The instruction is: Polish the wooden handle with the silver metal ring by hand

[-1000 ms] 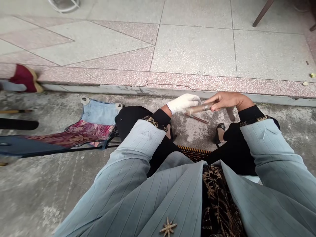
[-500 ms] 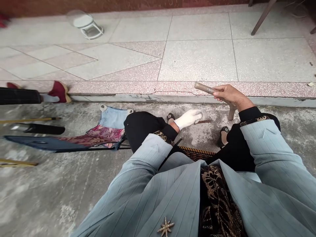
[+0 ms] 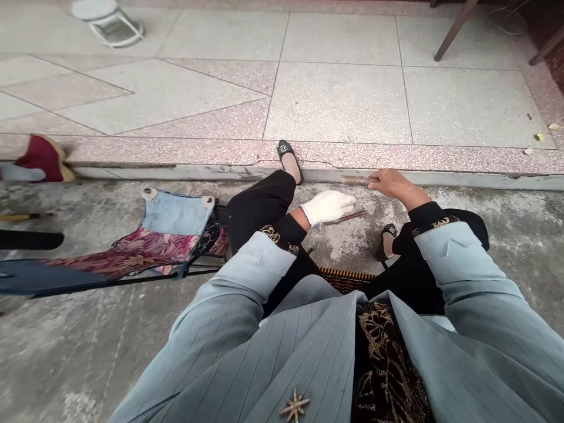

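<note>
My left hand (image 3: pixel 329 207) wears a white knitted glove, its fingers curled together; what they hold is hidden. A thin reddish-brown rod (image 3: pixel 352 215) shows just below the gloved fingers; I cannot tell whether it lies on the ground or touches the glove. My bare right hand (image 3: pixel 393 184) is closed around a brownish wooden stick (image 3: pixel 355 180) with shiny strands wound on it. The stick points left, just above the gloved fingertips, and its other end is hidden behind my hand.
A folding chair (image 3: pixel 178 214) with denim and floral cloth stands at my left. Ahead runs a raised tiled step (image 3: pixel 339 100), where my left shoe (image 3: pixel 286 153) rests. A white stool (image 3: pixel 110 23) stands farther back. Another person's red shoe (image 3: pixel 44 158) is at the far left.
My left foot has moved up onto the step. My right hand has turned and lowered the stick, bringing it nearer the glove. The round pale thing at the gloved fingertips no longer shows.
</note>
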Demonstrator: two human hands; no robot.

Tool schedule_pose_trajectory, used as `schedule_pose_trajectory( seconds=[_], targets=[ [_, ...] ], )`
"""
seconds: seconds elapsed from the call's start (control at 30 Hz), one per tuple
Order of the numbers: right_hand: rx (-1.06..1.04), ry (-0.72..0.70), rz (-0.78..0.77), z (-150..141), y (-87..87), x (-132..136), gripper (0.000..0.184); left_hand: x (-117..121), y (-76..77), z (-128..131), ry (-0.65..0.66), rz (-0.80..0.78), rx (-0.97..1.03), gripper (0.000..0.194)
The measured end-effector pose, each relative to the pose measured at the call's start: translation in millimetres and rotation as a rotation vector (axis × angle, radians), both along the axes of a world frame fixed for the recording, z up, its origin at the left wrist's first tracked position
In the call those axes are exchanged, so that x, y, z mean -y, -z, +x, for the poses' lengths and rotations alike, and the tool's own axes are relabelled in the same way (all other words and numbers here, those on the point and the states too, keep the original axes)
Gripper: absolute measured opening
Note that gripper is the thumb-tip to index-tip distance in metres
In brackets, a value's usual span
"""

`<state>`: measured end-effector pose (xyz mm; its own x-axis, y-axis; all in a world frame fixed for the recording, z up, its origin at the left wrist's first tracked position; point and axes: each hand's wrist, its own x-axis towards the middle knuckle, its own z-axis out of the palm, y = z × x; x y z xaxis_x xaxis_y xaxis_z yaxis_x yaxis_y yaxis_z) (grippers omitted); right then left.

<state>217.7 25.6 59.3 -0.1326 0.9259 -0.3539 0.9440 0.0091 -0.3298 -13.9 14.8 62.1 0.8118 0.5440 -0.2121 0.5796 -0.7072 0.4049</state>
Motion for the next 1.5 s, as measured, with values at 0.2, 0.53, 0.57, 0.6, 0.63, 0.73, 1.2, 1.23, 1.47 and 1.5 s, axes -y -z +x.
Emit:
schedule_pose_trajectory(
  seconds=[0.2, 0.53, 0.57, 0.6, 0.63, 0.73, 1.2, 1.23, 1.47, 1.5],
  targets=[
    [-0.139, -0.225, -0.166, -10, 0.7, 1, 0.031, -60, -13.3, -15, 0.038, -0.002, 0.053, 0.027],
    [-0.751, -0.017, -0.214, -16, -28.1, 15, 0.050, -38, 25.0, -13, -0.171, -0.336, 0.378, 0.034],
    [-0.789, 0.073, -0.166, -15, -27.2, 16, 0.053, -32, 22.8, -11, -0.157, -0.299, 0.358, 0.033],
    [-0.818, 0.156, -0.121, -14, -25.5, 16, 0.055, -27, 19.4, -9, -0.164, -0.252, 0.341, 0.034],
    [-0.831, 0.227, -0.078, -13, -23.1, 16, 0.057, -24, 15.7, -8, -0.161, -0.215, 0.307, 0.034],
    [-0.699, 0.302, 0.037, -9, -14.3, 13, 0.056, -20, 9.6, -3, -0.135, -0.105, 0.186, 0.033],
    [0.021, 0.134, 0.110, -4, -7.4, 3, 0.031, -6, 9.2, -1, -0.005, 0.089, -0.010, 0.033],
    [0.030, 0.139, 0.097, -5, -8.6, 3, 0.032, -5, 7.0, 0, -0.008, 0.096, -0.013, 0.033],
    [0.069, 0.053, -0.045, -10, -6.0, 4, 0.031, -9, 2.8, -6, -0.029, 0.232, -0.002, 0.035],
    [0.045, -0.009, -0.116, -11, -4.9, 5, 0.029, -12, 2.6, -8, -0.046, 0.254, -0.002, 0.036]
  ],
)
